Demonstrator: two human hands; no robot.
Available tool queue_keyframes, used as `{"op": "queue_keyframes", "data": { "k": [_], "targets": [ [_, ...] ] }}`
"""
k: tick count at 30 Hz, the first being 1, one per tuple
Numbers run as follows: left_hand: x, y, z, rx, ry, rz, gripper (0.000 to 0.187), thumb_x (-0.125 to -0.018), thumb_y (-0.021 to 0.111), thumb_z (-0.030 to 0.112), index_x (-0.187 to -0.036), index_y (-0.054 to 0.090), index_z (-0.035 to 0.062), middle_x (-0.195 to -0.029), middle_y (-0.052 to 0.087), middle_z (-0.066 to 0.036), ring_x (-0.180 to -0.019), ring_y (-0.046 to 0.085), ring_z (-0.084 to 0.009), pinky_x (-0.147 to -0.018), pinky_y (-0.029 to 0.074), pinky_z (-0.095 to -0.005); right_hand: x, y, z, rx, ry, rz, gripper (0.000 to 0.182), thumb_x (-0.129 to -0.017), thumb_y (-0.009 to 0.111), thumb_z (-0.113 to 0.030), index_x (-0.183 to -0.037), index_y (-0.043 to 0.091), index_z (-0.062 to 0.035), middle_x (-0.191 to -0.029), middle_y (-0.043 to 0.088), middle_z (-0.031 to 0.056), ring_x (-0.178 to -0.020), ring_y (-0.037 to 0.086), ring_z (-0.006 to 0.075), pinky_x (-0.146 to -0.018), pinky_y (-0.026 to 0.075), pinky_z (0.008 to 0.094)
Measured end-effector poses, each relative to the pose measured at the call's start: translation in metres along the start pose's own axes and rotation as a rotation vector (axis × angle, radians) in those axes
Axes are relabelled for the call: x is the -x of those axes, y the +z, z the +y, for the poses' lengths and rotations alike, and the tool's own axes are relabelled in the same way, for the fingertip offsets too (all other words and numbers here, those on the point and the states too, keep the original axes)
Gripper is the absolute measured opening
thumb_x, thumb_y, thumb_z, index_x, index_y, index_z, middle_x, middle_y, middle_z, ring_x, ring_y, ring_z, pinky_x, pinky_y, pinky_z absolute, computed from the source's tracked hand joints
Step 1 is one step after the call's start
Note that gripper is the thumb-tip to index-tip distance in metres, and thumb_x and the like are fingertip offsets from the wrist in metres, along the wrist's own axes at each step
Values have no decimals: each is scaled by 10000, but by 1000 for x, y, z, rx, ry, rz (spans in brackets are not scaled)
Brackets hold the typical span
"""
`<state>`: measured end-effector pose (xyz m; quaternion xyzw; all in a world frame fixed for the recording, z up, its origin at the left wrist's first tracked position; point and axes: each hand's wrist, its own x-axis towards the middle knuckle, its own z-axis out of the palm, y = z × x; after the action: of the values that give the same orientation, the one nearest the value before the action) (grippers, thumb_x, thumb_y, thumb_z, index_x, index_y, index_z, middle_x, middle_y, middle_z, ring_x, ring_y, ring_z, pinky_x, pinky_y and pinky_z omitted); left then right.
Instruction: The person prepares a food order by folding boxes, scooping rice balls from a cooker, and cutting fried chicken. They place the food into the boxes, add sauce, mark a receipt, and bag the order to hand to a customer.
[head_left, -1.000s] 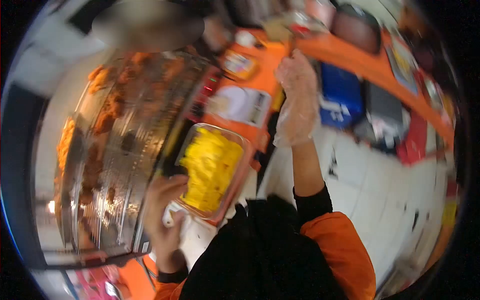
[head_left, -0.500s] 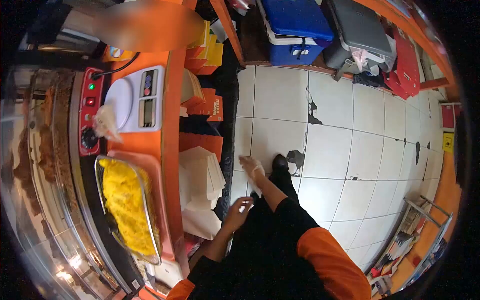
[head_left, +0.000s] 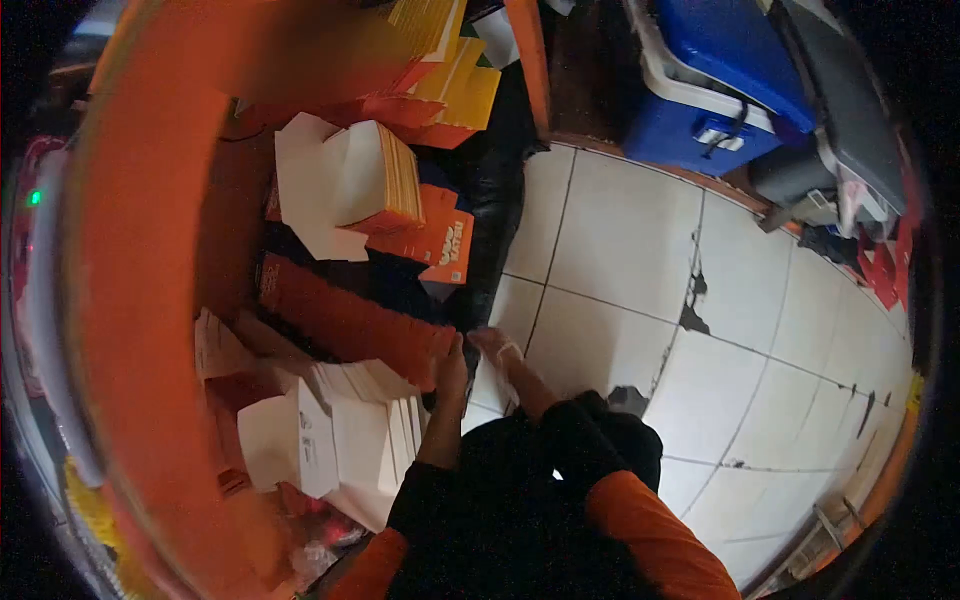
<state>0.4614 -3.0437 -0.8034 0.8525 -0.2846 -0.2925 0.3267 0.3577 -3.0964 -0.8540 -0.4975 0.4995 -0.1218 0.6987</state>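
Crouched low beside the shelf, I have my left hand (head_left: 449, 372) at the near end of a row of folded orange cardboard boxes (head_left: 345, 318). Its fingers close on the end box. My right hand (head_left: 497, 350), in a clear plastic glove, hovers just right of it over the floor tiles, fingers loosely stretched and holding nothing. Just below the orange row lean white cardboard boxes (head_left: 345, 430), some partly unfolded. Beyond the row are more white-faced boxes (head_left: 375, 180) and an orange box with white lettering (head_left: 450, 235).
The orange counter (head_left: 140, 260) overhangs the shelf at left. Yellow-orange cartons (head_left: 455, 90) stand at the far end. A blue cooler box (head_left: 700, 120) and a grey bin (head_left: 850, 110) sit across the white tiled floor (head_left: 620, 240). Black plastic sheeting (head_left: 500, 190) lines the shelf edge.
My view has dropped and moved closer to the under-counter shelf. My left hand has moved from near my body to the orange boxes; my right hand stays close beside it.
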Motion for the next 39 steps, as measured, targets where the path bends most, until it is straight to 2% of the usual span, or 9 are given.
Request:
{"op": "queue_keyframes", "data": {
  "k": [2,4,10,22,29,32,34,36,39],
  "targets": [
    [-30,17,-68,59,47,37,436,-866,638,298,-1157,538,-11,-1127,572,-193,-1040,567,-316,-870,446,-394,-4,19,1,-14,116,13,310,-963,513,-246,-1194,597,-57,-1187,604,89,-1142,533,253,-1022,371,354],
    [-46,26,-92,138,40,17,483,-855,640,325,-1176,525,-17,-1133,580,-202,-1053,563,-334,-876,441,-404,-109,88,150,-862,-744,-88,333,-971,465,-238,-1243,571,-77,-1259,566,90,-1193,499,262,-1045,356,387],
    [-52,13,-95,-220,-317,292,724,-834,604,475,-1318,408,-25,-1245,515,-211,-1161,485,-356,-956,401,-416,-124,111,152,131,-589,-419,399,-929,488,-283,-1273,535,-85,-1283,557,98,-1167,521,272,-1035,361,447],
    [-3,-2,-79,-427,-430,228,1009,-735,629,634,-1425,213,28,-1431,260,-189,-1314,255,-389,-1037,333,-448,-44,118,209,-81,-298,-22,374,-916,510,-343,-1186,588,-96,-1164,608,143,-1072,556,329,-927,439,414],
    [74,13,12,-407,-615,-62,1120,-740,661,629,-1481,57,45,-1534,63,-175,-1406,80,-388,-1089,282,-465,95,10,10,-663,-238,-51,350,-917,549,-274,-1178,549,-41,-1037,646,105,-953,608,278,-858,472,405],
    [110,-12,24,0,11,-155,1047,-800,671,518,-1484,28,56,-1527,79,-193,-1406,119,-359,-1103,262,-448,128,11,49,-900,33,-273,370,-900,566,-158,-1245,520,-32,-1108,633,126,-1047,589,284,-914,481,371],
    [142,-31,52,337,-189,-296,959,-853,658,407,-1482,35,39,-1495,169,-195,-1375,222,-311,-1102,268,-402,169,-14,22,326,-685,5,332,-894,561,-135,-1203,532,-19,-1095,631,147,-994,611,328,-849,499,397],
    [176,-38,90,713,-246,-333,905,-875,650,347,-1480,57,28,-1470,230,-183,-1340,296,-287,-1087,297,-381,213,-31,-35,-330,-350,-14,343,-895,556,-165,-1202,527,-15,-1106,628,168,-1007,607,347,-835,494,408],
    [223,-95,231,585,-226,-440,770,-912,607,296,-1453,150,-5,-1413,317,-166,-1273,378,-251,-1050,339,-354,296,-82,-159,1,-330,26,386,-972,477,-333,-1169,521,-3,-1051,599,92,-977,572,191,-846,456,326]
  ]
}}
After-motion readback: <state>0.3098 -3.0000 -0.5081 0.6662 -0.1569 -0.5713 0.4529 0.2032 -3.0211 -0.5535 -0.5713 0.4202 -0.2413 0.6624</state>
